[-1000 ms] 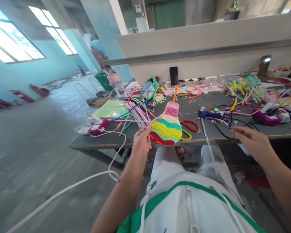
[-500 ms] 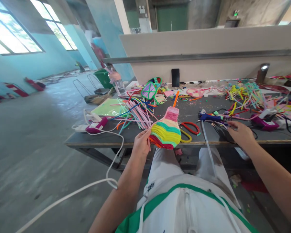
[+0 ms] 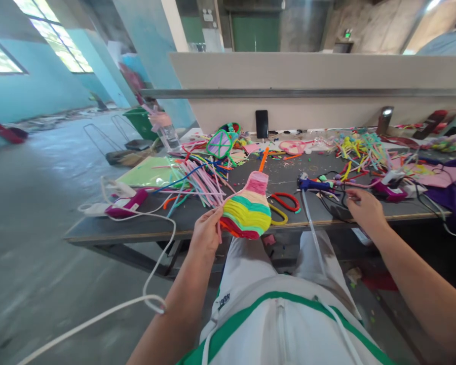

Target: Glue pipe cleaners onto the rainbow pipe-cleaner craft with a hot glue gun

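My left hand [image 3: 206, 230] pinches the left edge of a striped pipe-cleaner bulb shape [image 3: 248, 208], banded red, yellow, green, cream and pink, held at the front edge of the dark table [image 3: 144, 225]. My right hand [image 3: 364, 208] rests low over the table's front right, fingers curled near black cables, just right of a blue glue gun [image 3: 314, 183] with a clear glue stick trailing toward me. Whether that hand holds anything is hidden.
A heap of loose pipe cleaners [image 3: 199, 175] lies left of centre, red and yellow loops [image 3: 285, 203] beside the bulb. A purple glue gun [image 3: 124, 207] with white cable sits far left, another [image 3: 391, 188] at right. A black phone [image 3: 262, 123] leans on the back wall.
My right hand has moved forward from the air onto the table by the blue glue gun. My left hand keeps its hold on the striped shape. The view has shifted right.
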### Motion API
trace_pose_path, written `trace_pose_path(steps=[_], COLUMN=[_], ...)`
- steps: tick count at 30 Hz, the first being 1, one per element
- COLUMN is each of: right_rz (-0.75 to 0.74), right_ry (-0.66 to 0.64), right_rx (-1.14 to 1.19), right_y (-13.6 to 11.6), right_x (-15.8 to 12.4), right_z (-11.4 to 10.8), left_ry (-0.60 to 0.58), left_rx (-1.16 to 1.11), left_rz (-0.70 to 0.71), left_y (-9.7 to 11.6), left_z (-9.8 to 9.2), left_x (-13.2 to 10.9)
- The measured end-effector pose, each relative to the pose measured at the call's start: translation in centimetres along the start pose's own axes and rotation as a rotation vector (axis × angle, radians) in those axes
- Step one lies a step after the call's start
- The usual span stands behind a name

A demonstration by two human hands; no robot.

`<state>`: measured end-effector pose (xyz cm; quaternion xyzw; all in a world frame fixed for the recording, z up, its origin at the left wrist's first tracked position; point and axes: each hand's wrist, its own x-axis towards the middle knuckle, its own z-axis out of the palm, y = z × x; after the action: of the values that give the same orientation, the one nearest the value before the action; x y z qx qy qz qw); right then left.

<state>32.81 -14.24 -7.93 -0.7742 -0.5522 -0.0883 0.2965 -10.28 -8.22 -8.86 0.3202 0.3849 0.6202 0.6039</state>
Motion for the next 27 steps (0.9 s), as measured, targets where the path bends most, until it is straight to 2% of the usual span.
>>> trace_pose_path(steps=[5, 9, 17, 23, 27], right_rz=[0.01, -0.011, -0.154, -0.242, -0.263], right_ry=[0.069, 0.055, -0.102, -0.236, -0.269], right_rx=[-0.112, -0.158, -0.214, -0.297, -0.343], right_y=[-0.5, -1.2, -3.3, -6.2, -7.7], right_x=[-0.1, 0.7, 3.6, 4.5, 5.2], right_z=[-0.2, -0.4, 1.8, 3.4, 4.0], left_ry=[0.002, 0.003, 0.004, -0.008, -0.013], left_rx=[0.016, 0.007, 0.008, 0.0, 0.001], left_rz=[-0.019, -0.024, -0.02, -0.018, -0.011], left_y=[0.1, 0.1, 0.4, 0.4, 0.4], left_z=[0.1, 0.1, 0.3, 0.2, 0.3], left_x=[0.0, -0.1, -0.3, -0.4, -0.5])
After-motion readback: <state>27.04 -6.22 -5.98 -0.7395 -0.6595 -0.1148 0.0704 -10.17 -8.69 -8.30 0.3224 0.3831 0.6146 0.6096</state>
